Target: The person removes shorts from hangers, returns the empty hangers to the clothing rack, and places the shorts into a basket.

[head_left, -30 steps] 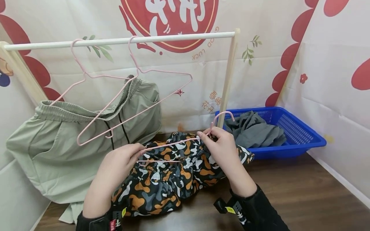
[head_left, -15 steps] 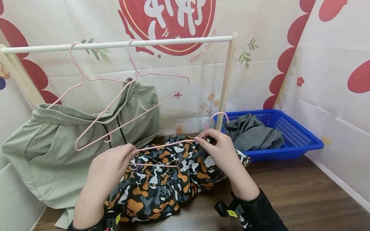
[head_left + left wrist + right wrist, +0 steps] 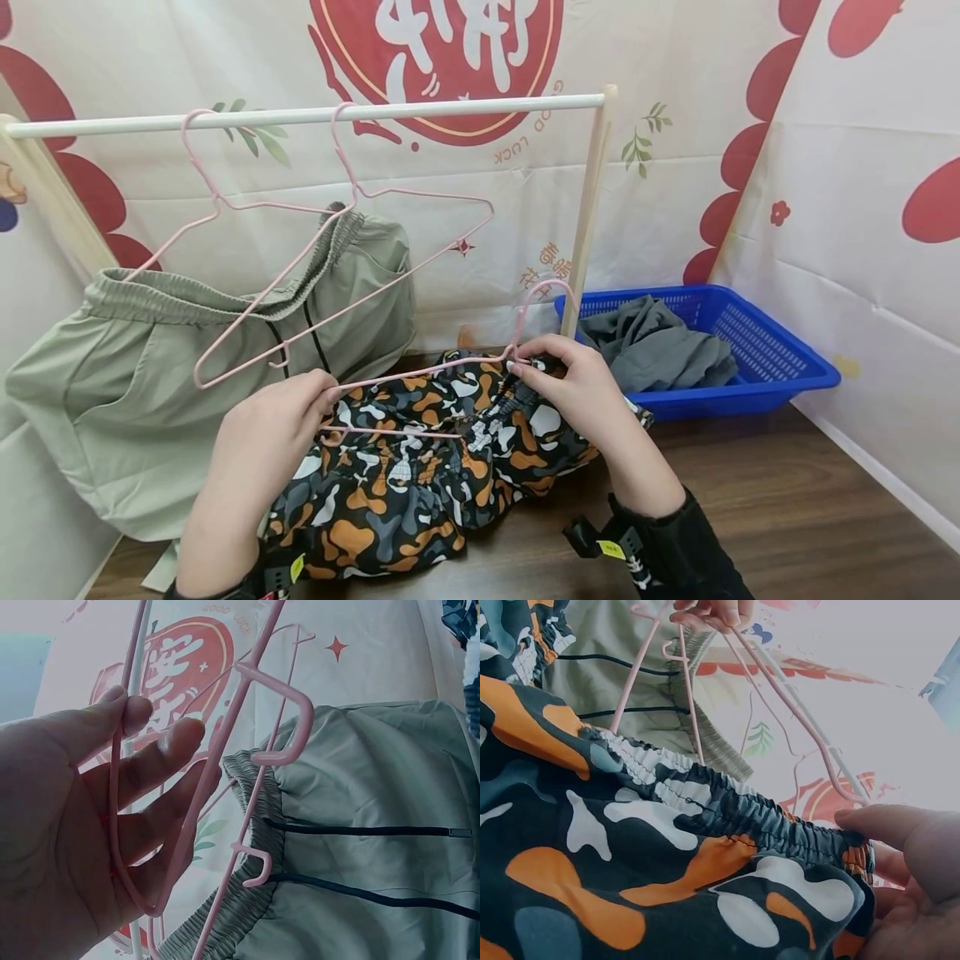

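My left hand (image 3: 273,425) pinches the left end of a pink hanger (image 3: 412,373) between thumb and fingers. In the left wrist view the hanger's corner loops across the palm. My right hand (image 3: 581,392) grips the gathered waistband (image 3: 765,821) of black, orange and white patterned shorts (image 3: 375,517), thumb on the outside. The hanger's neck is right at the right fingertips, its hook rising above them. Its lower bar runs into the waist opening, where the right part is hidden by the cloth. The shorts lie slumped on the wooden table.
Behind, a white rack bar (image 3: 465,106) carries two pink hangers, one bare hanger (image 3: 420,192) in front. Light green trousers (image 3: 150,400) with black drawstrings hang at left. A blue basket (image 3: 787,385) with dark grey cloth (image 3: 660,346) stands at right.
The hanger has shifted left, its hook now left of the right fingertips and turned more upright. The left hand has moved left and slightly down with it; the right hand stays at the waistband.
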The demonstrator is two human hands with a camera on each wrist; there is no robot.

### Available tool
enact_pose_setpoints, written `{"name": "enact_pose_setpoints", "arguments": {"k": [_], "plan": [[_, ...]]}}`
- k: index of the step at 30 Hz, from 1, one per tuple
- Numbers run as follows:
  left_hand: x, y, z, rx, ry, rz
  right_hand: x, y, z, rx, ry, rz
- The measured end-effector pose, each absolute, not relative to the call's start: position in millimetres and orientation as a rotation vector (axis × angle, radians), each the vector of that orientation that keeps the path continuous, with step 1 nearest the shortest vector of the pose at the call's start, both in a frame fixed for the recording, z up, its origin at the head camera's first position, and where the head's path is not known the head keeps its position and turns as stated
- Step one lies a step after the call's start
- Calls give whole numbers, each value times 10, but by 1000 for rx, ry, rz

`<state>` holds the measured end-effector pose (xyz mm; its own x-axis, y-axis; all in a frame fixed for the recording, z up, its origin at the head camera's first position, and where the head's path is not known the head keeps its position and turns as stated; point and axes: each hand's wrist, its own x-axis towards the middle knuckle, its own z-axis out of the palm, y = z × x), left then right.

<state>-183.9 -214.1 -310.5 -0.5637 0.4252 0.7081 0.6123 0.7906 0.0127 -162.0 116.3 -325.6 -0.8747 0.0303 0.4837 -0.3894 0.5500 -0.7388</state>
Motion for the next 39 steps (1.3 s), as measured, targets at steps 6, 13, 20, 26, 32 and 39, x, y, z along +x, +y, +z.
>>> {"name": "enact_pose_setpoints", "arguments": {"k": [6, 13, 20, 26, 32, 39], "plan": [[-1816, -2180, -3077, -725, -2278, -365, -1632, 1226, -3258, 268, -2365, 1258], [-1796, -2223, -3042, -700, -2280, -382, -1659, 1282, -3246, 244, -2405, 1226], [-1796, -2252, -3038, -680, -2267, -372, -1692, 1344, -3252, 239, -2451, 1227], [-1798, -2296, -3028, -611, -2300, -395, -1710, 1378, -3251, 223, -2490, 1227], [-1803, -2345, -3032, -592, -2303, -401, -1705, 1406, -3246, 232, -2541, 1207], [-1799, -2377, -3031, -583, -2281, -386, -1700, 1471, -3237, 276, -2606, 1170]]}}
